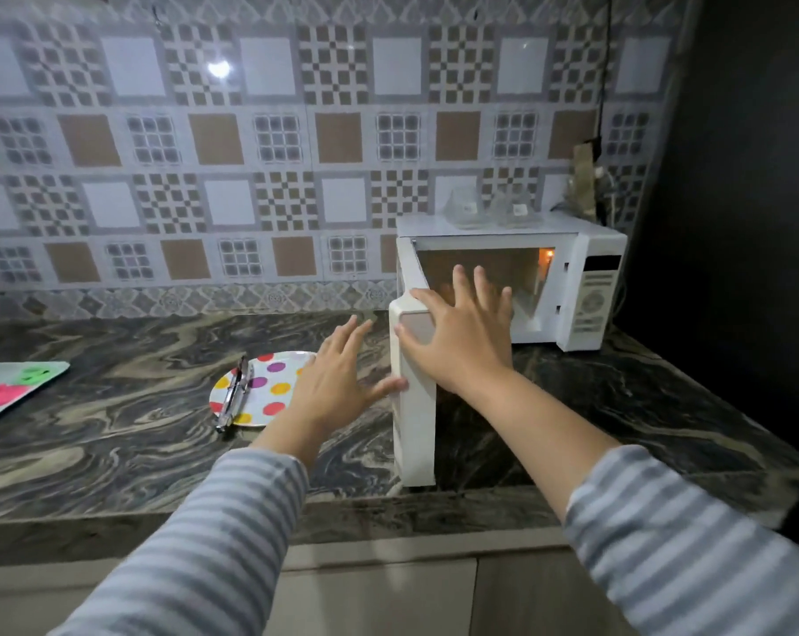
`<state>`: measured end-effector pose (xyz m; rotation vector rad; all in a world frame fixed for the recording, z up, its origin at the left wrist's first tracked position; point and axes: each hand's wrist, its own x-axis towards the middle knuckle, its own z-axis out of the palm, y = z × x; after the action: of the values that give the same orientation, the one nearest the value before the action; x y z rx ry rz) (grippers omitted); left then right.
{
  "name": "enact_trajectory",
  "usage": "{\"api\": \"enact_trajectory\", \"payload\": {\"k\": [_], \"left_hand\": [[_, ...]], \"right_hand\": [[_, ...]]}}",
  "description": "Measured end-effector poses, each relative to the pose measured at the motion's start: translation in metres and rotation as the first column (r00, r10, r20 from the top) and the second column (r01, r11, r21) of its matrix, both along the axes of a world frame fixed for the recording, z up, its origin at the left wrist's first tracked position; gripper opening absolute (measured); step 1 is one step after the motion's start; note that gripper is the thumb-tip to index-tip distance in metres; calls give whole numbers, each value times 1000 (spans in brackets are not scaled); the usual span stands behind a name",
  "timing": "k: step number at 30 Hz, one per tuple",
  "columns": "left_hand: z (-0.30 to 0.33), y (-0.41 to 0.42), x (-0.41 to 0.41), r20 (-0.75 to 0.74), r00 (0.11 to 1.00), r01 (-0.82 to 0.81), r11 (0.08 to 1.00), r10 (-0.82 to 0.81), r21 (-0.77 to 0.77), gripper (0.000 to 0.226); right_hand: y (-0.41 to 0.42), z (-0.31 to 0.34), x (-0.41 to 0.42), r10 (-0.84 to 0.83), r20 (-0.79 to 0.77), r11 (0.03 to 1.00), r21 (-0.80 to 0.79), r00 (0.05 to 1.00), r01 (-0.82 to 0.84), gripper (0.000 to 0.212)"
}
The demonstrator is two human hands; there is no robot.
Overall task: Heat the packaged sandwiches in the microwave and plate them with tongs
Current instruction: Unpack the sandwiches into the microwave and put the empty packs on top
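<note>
Head view, left to right: pale tray (pixel 16 387) with pink and green items at the desk (pixel 113 452) edge. Polka-dot plate (pixel 269 383), metal tongs (pixel 234 394) lying on its left side. Left hand (pixel 338 374) grip wide, thumb touching the open microwave door (pixel 413 406). Right hand (pixel 461 332) grip wide, flat on the door's top. White microwave (pixel 590 286) cavity lit; clear sandwich packs (pixel 489 206) sit on top.

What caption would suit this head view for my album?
Both hands, left and right, on the open microwave door; tongs wait on a dotted plate.
</note>
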<state>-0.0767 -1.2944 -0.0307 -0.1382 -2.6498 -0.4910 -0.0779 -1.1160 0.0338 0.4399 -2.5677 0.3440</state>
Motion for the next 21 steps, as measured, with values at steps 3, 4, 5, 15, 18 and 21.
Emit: {"api": "enact_trajectory", "payload": {"k": [3,4,5,15,18,21], "left_hand": [[-5,29,-18,5,997,80,997,-80,15,116],[-7,41,-24,6,994,105,994,-105,21,116],[-7,55,-30,2,992,126,992,-126,30,116],[-42,197,-111,-57,973,231,960,-225,161,102],[-48,231,-140,-95,979,194,965,-179,178,99],[-52,258,-170,-127,983,158,968,-135,194,96]], "right_hand": [[28,-1,-4,-34,8,999,-11,999,34,58],[38,-1,-7,-51,19,999,-11,999,51,58],[48,-2,-10,-72,26,997,-7,997,72,59],[167,-11,-81,-164,37,986,-9,986,165,61],[202,-9,-119,-134,51,991,7,990,134,61],[232,-7,-161,-95,67,995,-1,993,95,60]]}}
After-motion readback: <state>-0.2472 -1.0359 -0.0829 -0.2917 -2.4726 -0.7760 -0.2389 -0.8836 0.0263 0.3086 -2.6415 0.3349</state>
